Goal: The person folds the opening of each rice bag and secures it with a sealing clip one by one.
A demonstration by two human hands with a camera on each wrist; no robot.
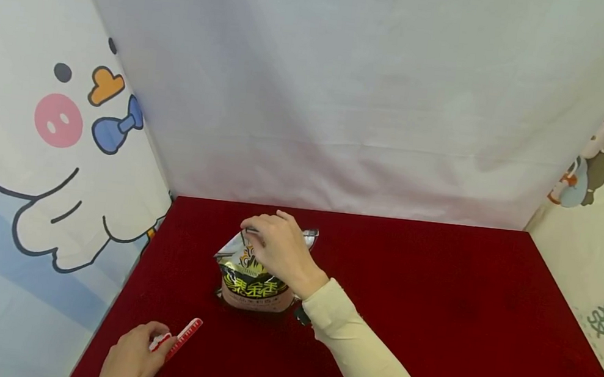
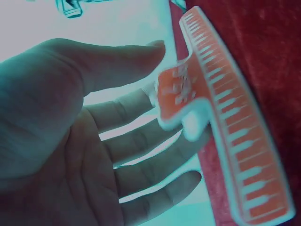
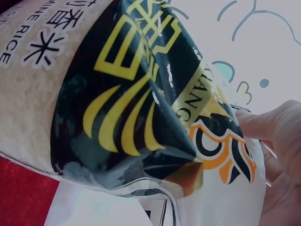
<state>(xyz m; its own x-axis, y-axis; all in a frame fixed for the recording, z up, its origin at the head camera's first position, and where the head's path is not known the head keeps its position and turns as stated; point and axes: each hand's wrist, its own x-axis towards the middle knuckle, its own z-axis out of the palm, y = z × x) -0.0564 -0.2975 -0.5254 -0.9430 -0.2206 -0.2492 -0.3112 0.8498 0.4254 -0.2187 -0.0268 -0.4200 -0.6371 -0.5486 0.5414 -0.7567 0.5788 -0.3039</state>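
Spillage seems the likeliest trouble with the rice bag (image 1: 255, 291), which stands upright on the red table (image 1: 405, 310), left of the middle, its upper part creased and its top corners flaring to either side. The right hand (image 1: 281, 249) pinches the top, fingers curled over the edge with the thumb opposite; should that pinch loosen, the slack film could sag and bunch. Whether the mouth is sealed cannot be told. A sideways or upward tug might also tilt the bag, since its weight appears to lie low. Closer in, well apart from the bag, the left hand (image 1: 134, 352) holds the red-and-white clip (image 2: 235, 127) by its tab between thumb and fingers, the long patterned bar jutting beyond; too light or off-centre a grasp could let the bar twist or the clip drop.
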